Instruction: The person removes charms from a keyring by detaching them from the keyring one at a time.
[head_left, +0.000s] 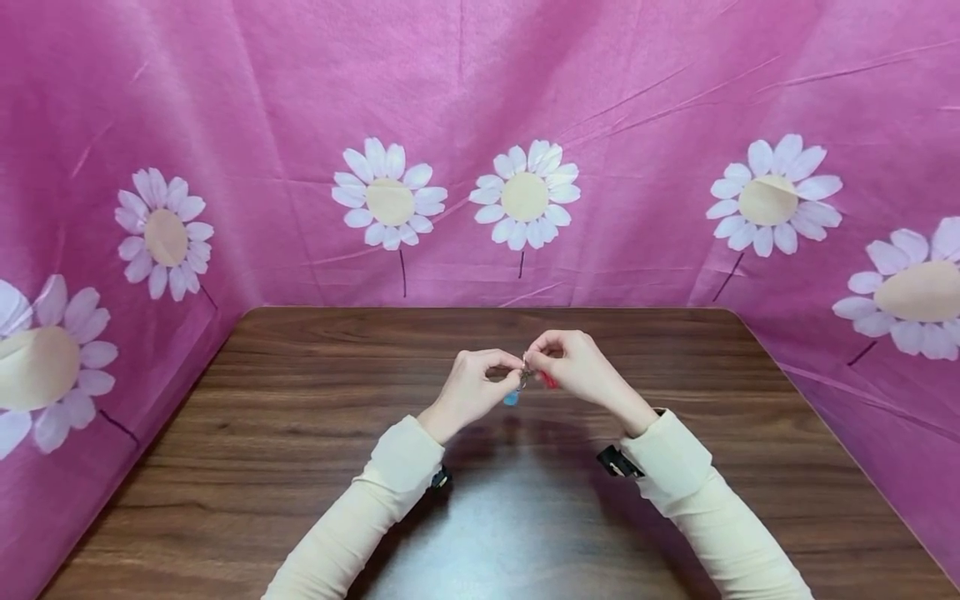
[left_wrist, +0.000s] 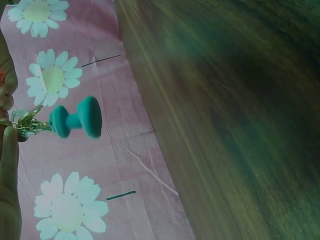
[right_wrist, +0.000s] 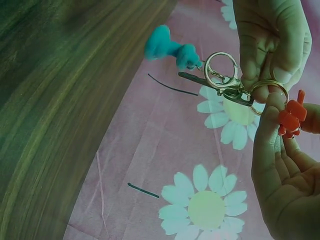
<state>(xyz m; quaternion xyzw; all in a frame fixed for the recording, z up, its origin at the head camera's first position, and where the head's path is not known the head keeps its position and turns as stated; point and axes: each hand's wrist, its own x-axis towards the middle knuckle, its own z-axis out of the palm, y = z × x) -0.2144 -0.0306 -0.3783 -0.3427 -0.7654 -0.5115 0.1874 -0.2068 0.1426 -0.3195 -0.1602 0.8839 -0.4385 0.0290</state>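
L hand (head_left: 471,385), R hand (head_left: 583,367): pinch grips (v. narrow) on gold keyring (right_wrist: 229,86)

A: What's being held at the left edge there?

B: Some gold-ish metal keyring hardware (left_wrist: 34,125). It's held by the left hand (left_wrist: 9,185), and only a bit of the right hand (left_wrist: 6,87) is shown just above, with a red bit (left_wrist: 1,76) cut off by the edge.

A: And the teal spool-shaped charm (left_wrist: 90,118)?

B: Attached to that hardware. It's backed by pink cloth (left_wrist: 150,210) with 3 white daisies (left_wrist: 52,79). The right side's taken up by wood-grain tabletop (left_wrist: 240,125).
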